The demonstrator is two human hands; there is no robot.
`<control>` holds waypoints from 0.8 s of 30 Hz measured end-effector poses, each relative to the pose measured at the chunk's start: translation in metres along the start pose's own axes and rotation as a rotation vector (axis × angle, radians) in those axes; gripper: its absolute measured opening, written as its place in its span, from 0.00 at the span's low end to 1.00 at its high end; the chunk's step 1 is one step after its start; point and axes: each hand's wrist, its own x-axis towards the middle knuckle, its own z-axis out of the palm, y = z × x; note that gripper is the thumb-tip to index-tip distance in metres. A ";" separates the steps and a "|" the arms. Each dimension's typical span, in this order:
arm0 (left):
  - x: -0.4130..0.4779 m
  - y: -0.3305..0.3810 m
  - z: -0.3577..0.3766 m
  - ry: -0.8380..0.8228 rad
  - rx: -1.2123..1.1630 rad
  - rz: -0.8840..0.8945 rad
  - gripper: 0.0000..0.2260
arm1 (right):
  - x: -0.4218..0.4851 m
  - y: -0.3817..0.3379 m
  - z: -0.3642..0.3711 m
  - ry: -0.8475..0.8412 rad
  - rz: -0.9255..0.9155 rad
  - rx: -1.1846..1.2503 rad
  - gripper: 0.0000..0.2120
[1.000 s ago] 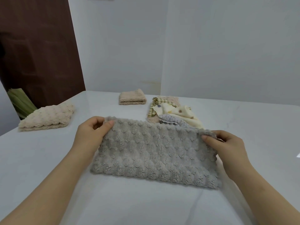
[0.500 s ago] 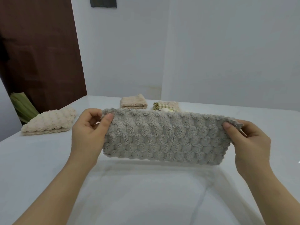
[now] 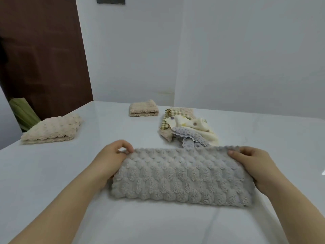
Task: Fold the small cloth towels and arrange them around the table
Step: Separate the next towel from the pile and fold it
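Observation:
A grey bobbled towel [image 3: 182, 175] lies folded into a long strip on the white table [image 3: 52, 173] in front of me. My left hand [image 3: 112, 157] pinches its far left corner between thumb and fingers. My right hand [image 3: 253, 164] grips the far right corner, thumb on top. A folded cream bobbled towel [image 3: 52, 129] lies at the left edge. At the back sits a small folded beige towel [image 3: 143, 108]. A pile of unfolded cloths [image 3: 186, 127], checked, cream and grey-dotted, lies just behind the grey towel.
The table meets white walls at the back and right. A dark brown door [image 3: 44, 59] stands beyond the left edge, with a green bundle [image 3: 22, 111] beside it.
The grey towel was lifted off the table and held up stretched between both hands, then laid back down as a folded strip. Both hands kept their hold on its corners.

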 end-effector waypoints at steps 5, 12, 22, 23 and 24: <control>-0.003 0.003 0.005 -0.061 0.019 0.047 0.02 | 0.007 0.015 0.002 0.005 -0.001 -0.043 0.05; -0.007 0.006 -0.013 -0.163 0.139 -0.066 0.08 | 0.005 0.016 -0.003 -0.028 0.030 -0.158 0.16; -0.011 0.009 -0.010 -0.249 -0.114 -0.070 0.14 | -0.003 0.009 -0.001 -0.207 0.036 -0.200 0.13; -0.011 0.010 -0.008 -0.239 -0.190 -0.080 0.15 | -0.004 0.009 -0.002 -0.233 0.041 -0.168 0.15; -0.011 0.009 -0.005 -0.215 -0.235 -0.096 0.14 | -0.006 0.008 -0.003 -0.258 0.044 -0.145 0.16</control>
